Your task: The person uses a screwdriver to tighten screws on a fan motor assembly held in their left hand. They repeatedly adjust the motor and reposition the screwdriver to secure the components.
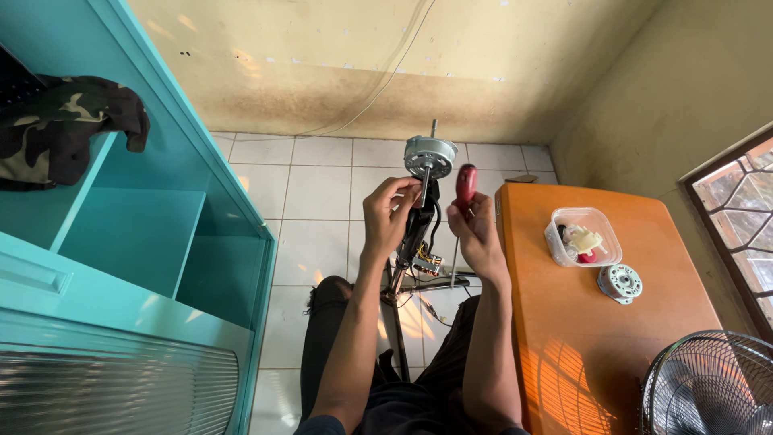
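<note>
The fan motor (430,155) sits atop its upright stand, shaft pointing up, above and between both hands. The left hand (386,216) is nearer, fingers curled about the neck just under the motor. The right hand (475,229) is closed round a red-handled screwdriver (465,187) (handle up, blade pointing down), just right of the stand.

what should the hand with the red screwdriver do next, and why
Probably turn the red-handled screwdriver tip-first toward the fan motor. The right hand holds it handle up, shaft pointing down, away from the motor, so it cannot work on anything yet. The left hand already grips the black neck just under the motor, steadying it. Which screw is meant cannot be told.
</note>
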